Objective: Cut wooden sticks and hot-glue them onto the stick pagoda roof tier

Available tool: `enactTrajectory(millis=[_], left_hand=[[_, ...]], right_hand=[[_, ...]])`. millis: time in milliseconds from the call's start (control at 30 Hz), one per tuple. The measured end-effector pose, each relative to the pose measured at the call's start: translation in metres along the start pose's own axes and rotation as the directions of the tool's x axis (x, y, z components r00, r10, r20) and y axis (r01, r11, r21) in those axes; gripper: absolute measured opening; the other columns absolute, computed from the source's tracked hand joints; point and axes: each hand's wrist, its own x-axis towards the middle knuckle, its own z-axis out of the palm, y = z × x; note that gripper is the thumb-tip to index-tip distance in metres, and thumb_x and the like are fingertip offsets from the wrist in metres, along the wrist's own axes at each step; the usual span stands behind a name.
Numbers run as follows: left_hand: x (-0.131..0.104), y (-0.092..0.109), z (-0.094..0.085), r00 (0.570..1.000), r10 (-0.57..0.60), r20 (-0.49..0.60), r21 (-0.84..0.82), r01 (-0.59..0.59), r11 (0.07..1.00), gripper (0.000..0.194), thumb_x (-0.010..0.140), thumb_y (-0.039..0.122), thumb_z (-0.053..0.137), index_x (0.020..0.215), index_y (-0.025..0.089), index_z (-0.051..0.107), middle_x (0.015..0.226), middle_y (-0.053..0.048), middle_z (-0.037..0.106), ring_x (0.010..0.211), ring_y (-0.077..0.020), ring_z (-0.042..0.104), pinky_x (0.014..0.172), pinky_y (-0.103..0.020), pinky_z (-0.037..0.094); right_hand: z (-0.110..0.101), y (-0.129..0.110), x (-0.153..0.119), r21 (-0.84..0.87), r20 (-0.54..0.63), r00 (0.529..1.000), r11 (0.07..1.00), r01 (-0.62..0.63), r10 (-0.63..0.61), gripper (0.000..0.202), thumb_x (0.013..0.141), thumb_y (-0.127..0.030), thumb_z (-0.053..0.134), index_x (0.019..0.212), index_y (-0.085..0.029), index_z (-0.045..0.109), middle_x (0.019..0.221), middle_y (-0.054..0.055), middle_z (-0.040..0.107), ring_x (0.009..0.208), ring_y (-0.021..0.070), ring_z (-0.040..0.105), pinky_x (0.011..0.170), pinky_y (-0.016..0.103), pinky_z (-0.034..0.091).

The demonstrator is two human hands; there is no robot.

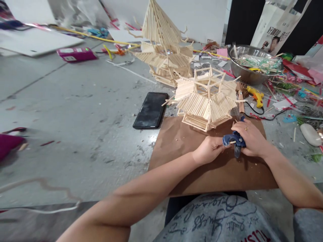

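Since the thin stick (232,142) seems brittle, my left hand (210,149) pinches it beside the blue cutter (237,138) my right hand (252,137) clasps.

Left arm (156,184) stretches forward, left hand (207,150) pinching; right arm (286,169) angles in, right hand (253,138) curled in a grip close by!

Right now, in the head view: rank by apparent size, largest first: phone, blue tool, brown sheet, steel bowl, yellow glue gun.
1. Brown sheet
2. Steel bowl
3. Phone
Unranked: yellow glue gun and blue tool; the tool is nearer the camera and partly covered by the right hand.
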Motion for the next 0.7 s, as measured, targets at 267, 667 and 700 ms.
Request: enactTrajectory(millis=[267,667,700], left_hand=[[-0.003,0.005,-0.002,0.984,-0.175,0.045,0.005,0.175,0.985,0.026,0.088,0.025,0.042,0.082,0.011,0.064,0.061,0.000,0.060,0.055,-0.0077,0.052,0.054,-0.016,0.042],[0.000,0.002,-0.002,0.964,-0.266,0.010,-0.029,0.266,0.964,0.028,0.088,0.027,0.042,0.083,0.011,0.064,0.074,-0.004,0.067,0.067,-0.0109,0.059,0.066,-0.020,0.047],[0.000,0.003,-0.002,0.962,-0.274,0.015,-0.031,0.274,0.961,0.028,0.088,0.027,0.042,0.082,0.011,0.064,0.072,-0.003,0.065,0.066,-0.0105,0.058,0.064,-0.019,0.046]], right_hand=[[-0.024,0.036,-0.025,-0.221,-0.168,0.886,0.859,-0.461,0.432,0.045,0.070,-0.027,0.054,0.112,-0.012,0.046,0.109,0.019,0.058,0.102,0.0316,0.052,0.088,0.045,0.039],[-0.003,0.071,-0.039,-0.388,0.036,0.642,0.603,-0.697,0.766,0.078,0.076,-0.065,0.040,0.128,-0.006,0.040,0.128,0.026,0.047,0.117,0.0414,0.043,0.091,0.065,0.025],[-0.004,0.066,-0.037,-0.376,0.006,0.682,0.633,-0.676,0.731,0.077,0.078,-0.063,0.040,0.131,-0.007,0.038,0.131,0.025,0.044,0.120,0.0410,0.040,0.093,0.067,0.020]])
